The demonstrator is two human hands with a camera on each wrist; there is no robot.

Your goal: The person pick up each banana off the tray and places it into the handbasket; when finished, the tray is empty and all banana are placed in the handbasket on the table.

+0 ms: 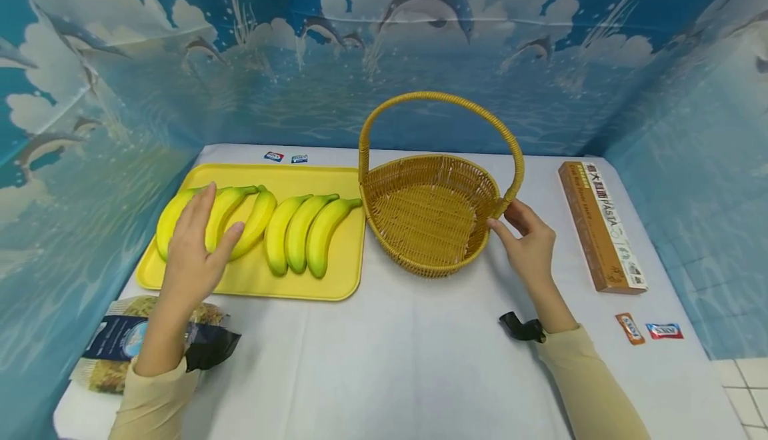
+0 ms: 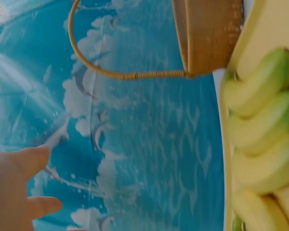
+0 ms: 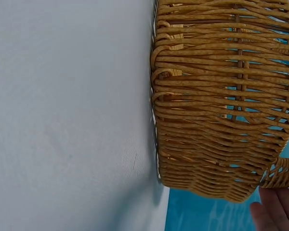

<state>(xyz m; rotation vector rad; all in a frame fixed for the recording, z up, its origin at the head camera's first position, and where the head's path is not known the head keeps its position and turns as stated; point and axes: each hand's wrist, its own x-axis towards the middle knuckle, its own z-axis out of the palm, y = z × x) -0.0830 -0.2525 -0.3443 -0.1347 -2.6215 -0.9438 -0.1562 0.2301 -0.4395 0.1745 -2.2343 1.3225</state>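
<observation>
A woven wicker basket with a tall arched handle stands beside the tray, with nothing inside it. My right hand pinches its right rim at the foot of the handle; in the right wrist view those fingers show at the lower right edge. Several yellow bananas with green tips lie on a yellow tray. Over the tray's left part, my left hand hovers with fingers extended and thumb apart, hiding some of the fruit. The left wrist view shows that hand holding nothing.
A bag of dry food lies under the left forearm. On the right are a long pasta box and two small wrapped sweets. Two more small packets lie behind the tray. A dolphin-print curtain borders the white table.
</observation>
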